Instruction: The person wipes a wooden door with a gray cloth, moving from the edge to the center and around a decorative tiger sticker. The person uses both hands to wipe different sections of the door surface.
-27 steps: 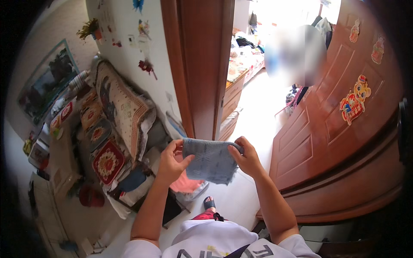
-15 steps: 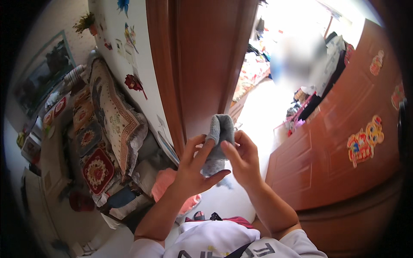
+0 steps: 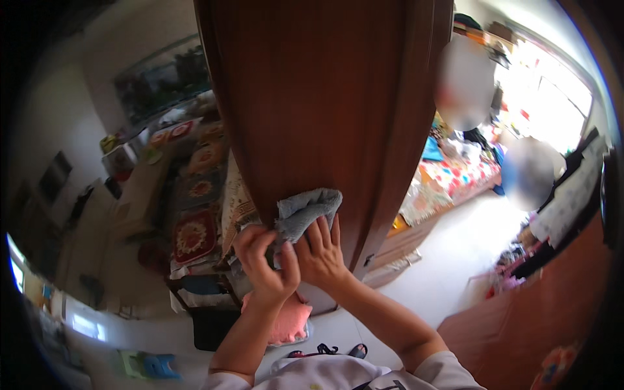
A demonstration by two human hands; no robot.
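Observation:
A folded grey cloth (image 3: 305, 211) lies against a dark brown wooden panel (image 3: 312, 117) of the doorway. My right hand (image 3: 324, 260) presses it there, the fingers stretched over its lower part and the fingertips partly hidden in the fold. At the cloth's lower left corner is my left hand (image 3: 265, 265), its fingers bent and its thumb touching the edge. Both forearms come up from below.
To the right a doorway opens on a room with a bed (image 3: 455, 175) under a spotted cover and blurred shapes. The reddish-brown door (image 3: 513, 279) stands at lower right. On the left are a sofa with patterned covers (image 3: 195, 237) and a pink cushion (image 3: 289, 322).
The view has swung right, and the wooden panel now fills the middle. The cloth, held up in both hands before, is now against the panel under my right hand.

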